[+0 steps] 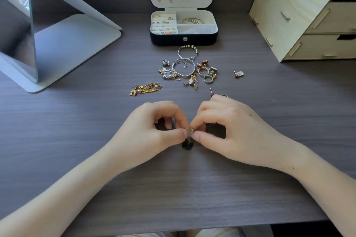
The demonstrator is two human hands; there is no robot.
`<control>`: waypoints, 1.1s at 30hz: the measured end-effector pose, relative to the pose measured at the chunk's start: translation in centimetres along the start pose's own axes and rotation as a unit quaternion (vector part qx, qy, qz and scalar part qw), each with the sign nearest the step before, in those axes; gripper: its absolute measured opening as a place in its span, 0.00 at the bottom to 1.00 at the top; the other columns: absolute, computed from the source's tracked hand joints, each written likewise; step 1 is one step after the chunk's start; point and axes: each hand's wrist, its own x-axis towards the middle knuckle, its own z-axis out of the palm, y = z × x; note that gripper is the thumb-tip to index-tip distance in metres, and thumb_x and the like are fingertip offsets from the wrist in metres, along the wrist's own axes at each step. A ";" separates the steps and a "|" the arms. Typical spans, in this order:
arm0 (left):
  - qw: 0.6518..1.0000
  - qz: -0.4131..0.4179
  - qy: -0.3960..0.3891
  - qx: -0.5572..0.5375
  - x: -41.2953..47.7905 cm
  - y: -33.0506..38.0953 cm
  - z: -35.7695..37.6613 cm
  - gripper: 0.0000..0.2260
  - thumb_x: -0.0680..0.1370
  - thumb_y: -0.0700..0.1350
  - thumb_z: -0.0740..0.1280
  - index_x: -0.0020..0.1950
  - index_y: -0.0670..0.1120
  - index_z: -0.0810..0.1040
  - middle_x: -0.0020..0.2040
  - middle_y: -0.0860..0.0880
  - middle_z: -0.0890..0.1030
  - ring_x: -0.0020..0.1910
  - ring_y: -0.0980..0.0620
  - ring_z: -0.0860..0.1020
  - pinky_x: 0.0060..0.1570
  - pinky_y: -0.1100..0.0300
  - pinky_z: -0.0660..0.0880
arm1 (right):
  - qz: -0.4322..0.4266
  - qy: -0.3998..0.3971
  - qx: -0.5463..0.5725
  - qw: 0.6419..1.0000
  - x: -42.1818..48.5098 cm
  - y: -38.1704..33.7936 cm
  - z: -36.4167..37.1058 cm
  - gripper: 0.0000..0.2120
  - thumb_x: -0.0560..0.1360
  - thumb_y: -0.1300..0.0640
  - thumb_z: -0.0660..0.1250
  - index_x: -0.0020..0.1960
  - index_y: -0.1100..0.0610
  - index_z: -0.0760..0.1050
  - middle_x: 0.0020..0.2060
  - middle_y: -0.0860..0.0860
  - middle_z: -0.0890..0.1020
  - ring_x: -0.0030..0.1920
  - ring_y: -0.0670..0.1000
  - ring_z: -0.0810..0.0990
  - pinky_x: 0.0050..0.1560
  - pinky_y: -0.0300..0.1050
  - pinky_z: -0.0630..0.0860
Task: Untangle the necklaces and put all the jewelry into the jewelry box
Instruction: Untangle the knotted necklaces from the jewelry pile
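Two tight pinches here: left hand [152,131] and right hand [231,131] each grip the tiny gold chain knot [189,130] thumb-to-forefinger, equally close, so it runs left-to-right between them. Black pendant [186,144] sits just below, on the near side. Open jewelry box [184,39] is straight ahead, past the loose jewelry pile [183,69].
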 end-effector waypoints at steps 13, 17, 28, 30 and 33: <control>0.998 0.027 0.010 0.047 -0.2 -0.1 0.1 0.10 0.65 0.58 0.64 0.39 0.55 0.78 0.37 0.59 0.78 0.42 0.55 0.75 0.41 0.67 0.68 | 0.009 0.019 0.051 0.998 0.0 -0.3 -0.5 0.03 0.69 0.47 0.62 0.38 0.44 0.71 0.34 0.39 0.74 0.39 0.44 0.69 0.41 0.35 0.64; 0.999 0.040 0.009 0.031 -0.2 -0.1 0.1 0.10 0.67 0.58 0.65 0.39 0.54 0.79 0.36 0.58 0.78 0.40 0.54 0.75 0.41 0.64 0.70 | 0.009 0.013 0.051 0.999 0.0 -0.2 -0.4 0.03 0.69 0.46 0.63 0.38 0.43 0.71 0.34 0.39 0.74 0.39 0.45 0.69 0.41 0.34 0.64; 0.999 0.017 0.004 0.048 -0.3 -0.2 0.2 0.11 0.65 0.60 0.63 0.41 0.56 0.78 0.36 0.56 0.77 0.40 0.55 0.75 0.44 0.57 0.72 | 0.014 0.031 0.055 0.998 0.1 -0.4 -0.3 0.06 0.70 0.46 0.60 0.37 0.44 0.72 0.32 0.41 0.74 0.38 0.47 0.70 0.40 0.41 0.67; 0.999 0.008 0.009 0.043 -0.2 -0.2 0.2 0.11 0.65 0.60 0.62 0.41 0.57 0.78 0.35 0.57 0.77 0.38 0.56 0.74 0.42 0.59 0.72 | 0.007 0.041 0.036 0.998 0.1 -0.4 -0.3 0.06 0.70 0.48 0.60 0.37 0.47 0.73 0.32 0.40 0.74 0.37 0.46 0.70 0.39 0.40 0.67; 1.000 -0.007 0.015 0.024 -0.3 -0.1 0.2 0.10 0.65 0.59 0.63 0.39 0.56 0.78 0.33 0.55 0.77 0.35 0.57 0.73 0.41 0.57 0.72 | -0.008 0.070 -0.006 0.998 0.1 -0.4 -0.5 0.05 0.69 0.52 0.62 0.38 0.51 0.75 0.32 0.41 0.74 0.36 0.46 0.69 0.38 0.41 0.68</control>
